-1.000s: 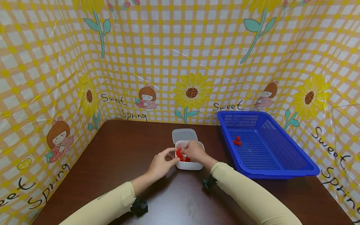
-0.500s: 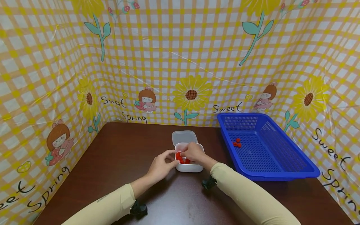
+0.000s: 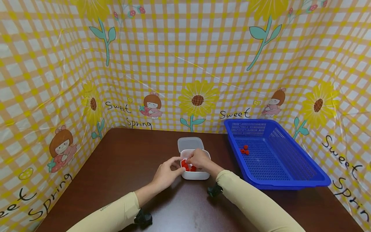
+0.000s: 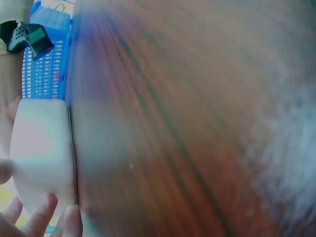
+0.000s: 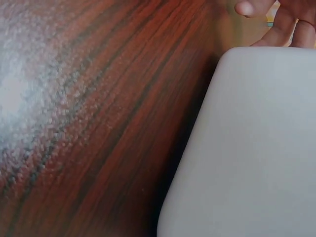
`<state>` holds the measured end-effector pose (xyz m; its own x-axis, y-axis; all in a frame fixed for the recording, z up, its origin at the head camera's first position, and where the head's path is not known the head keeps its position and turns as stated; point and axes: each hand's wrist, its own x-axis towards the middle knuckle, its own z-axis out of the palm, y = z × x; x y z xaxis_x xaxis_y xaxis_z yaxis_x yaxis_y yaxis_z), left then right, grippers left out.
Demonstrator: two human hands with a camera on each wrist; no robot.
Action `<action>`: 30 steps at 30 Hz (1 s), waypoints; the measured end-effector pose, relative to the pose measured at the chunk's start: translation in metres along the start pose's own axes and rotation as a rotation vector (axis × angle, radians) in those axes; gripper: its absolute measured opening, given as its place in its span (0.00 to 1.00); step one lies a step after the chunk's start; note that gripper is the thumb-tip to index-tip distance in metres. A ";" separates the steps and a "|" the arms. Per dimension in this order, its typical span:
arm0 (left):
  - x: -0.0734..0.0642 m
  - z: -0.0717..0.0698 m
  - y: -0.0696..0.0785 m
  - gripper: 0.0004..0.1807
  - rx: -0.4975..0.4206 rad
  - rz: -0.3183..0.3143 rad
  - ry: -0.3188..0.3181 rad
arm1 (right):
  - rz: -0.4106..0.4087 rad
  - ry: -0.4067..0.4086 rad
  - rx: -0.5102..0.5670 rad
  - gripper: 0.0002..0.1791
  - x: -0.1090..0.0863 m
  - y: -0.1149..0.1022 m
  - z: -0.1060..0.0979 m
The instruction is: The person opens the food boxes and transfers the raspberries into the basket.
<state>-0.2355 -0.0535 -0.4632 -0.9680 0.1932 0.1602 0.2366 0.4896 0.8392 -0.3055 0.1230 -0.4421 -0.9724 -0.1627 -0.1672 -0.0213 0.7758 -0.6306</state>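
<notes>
Black letters (image 3: 138, 123) on the checked cloth (image 3: 166, 72) spell "Sweet" and "Spring" while our left hand (image 3: 166, 173) is spread at the left edge of the white box (image 3: 195, 176) and our right hand (image 3: 200, 159) bends inside, by the red pieces (image 3: 193, 168) lying there, though we cannot tell whether it pinches one.

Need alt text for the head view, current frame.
A person's right hand reaches into a small white container of red pieces, with the left hand at its left rim. A translucent lid shows just behind it. To the right, a blue basket with more red pieces sits on a dark table.
</notes>
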 end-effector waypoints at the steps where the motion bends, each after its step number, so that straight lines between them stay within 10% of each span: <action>1: 0.000 0.000 0.000 0.23 0.002 0.003 0.003 | -0.002 0.003 -0.003 0.10 0.000 0.000 0.000; 30: -0.001 0.001 -0.002 0.25 0.012 0.016 0.006 | -0.048 0.042 0.002 0.06 -0.005 -0.002 -0.003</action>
<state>-0.2347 -0.0534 -0.4655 -0.9645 0.1961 0.1771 0.2534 0.4967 0.8301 -0.3009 0.1241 -0.4379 -0.9791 -0.1742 -0.1049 -0.0678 0.7662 -0.6390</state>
